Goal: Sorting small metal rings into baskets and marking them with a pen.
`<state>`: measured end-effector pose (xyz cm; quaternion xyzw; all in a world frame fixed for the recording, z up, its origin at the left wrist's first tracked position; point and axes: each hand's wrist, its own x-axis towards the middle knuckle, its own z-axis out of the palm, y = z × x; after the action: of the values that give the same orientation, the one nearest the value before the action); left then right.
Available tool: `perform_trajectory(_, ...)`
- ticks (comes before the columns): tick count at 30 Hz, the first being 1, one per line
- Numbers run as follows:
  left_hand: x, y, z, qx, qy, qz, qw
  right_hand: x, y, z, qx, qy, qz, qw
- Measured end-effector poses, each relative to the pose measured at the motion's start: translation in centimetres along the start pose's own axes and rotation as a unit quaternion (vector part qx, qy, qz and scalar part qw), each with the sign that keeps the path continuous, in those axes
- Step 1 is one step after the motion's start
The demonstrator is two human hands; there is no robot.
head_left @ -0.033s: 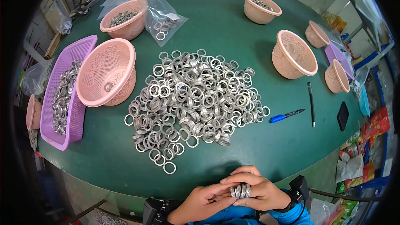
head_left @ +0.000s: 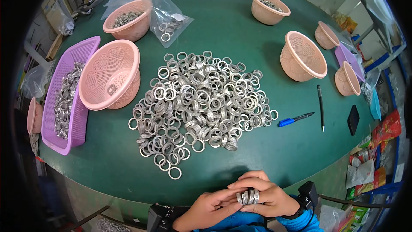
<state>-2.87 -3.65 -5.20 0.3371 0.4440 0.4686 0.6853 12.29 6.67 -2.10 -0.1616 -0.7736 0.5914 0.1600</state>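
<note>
A short row of silvery metal rings (head_left: pixel 248 197) sits side by side between my hands at the table's near edge. My right hand (head_left: pixel 274 197) is closed round them, thumb below and fingers above. From the other side, my left hand (head_left: pixel 208 209) closes on the row's left end with thumb and fingers; part of its grip is hidden. Beyond my hands, a broad heap of similar rings (head_left: pixel 201 99) covers the middle of the green table (head_left: pixel 240 159). One loose ring (head_left: pixel 174 173) lies at the heap's near edge.
Left stand a purple basket (head_left: pixel 77 135) of metal pieces, a pink basket (head_left: pixel 109 68) with a ring inside, another pink basket (head_left: pixel 128 28) and a plastic bag (head_left: pixel 167 10). Right are a pink basket (head_left: pixel 296 66), blue pen (head_left: pixel 286 122), black pen (head_left: pixel 320 107) and black phone-like slab (head_left: pixel 353 120).
</note>
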Motion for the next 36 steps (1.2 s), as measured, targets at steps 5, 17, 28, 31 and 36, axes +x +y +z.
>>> perform_trajectory(5,-0.4,0.3,-0.1,0.037,-0.016,0.061,0.997,-0.2,0.2,-0.1,-0.064,0.006,-0.029,0.998)
perform_trajectory(17,-0.9,0.4,0.2,0.204,0.001,0.067,0.977,0.1,-0.2,-0.2,0.001,-0.014,-0.003,1.0)
perform_trajectory(28,0.4,0.6,0.9,0.061,0.059,0.255,0.963,-0.1,-0.2,0.0,-0.051,-0.002,-0.008,0.999)
perform_trajectory(31,-0.4,0.0,-0.2,-0.067,-0.047,0.083,0.993,0.0,-0.2,-0.1,-0.069,-0.008,-0.016,0.997)
perform_trajectory(36,-0.1,-1.5,0.9,-0.096,-0.049,-0.011,0.994,-0.1,0.2,0.3,-0.085,-0.033,-0.017,0.996)
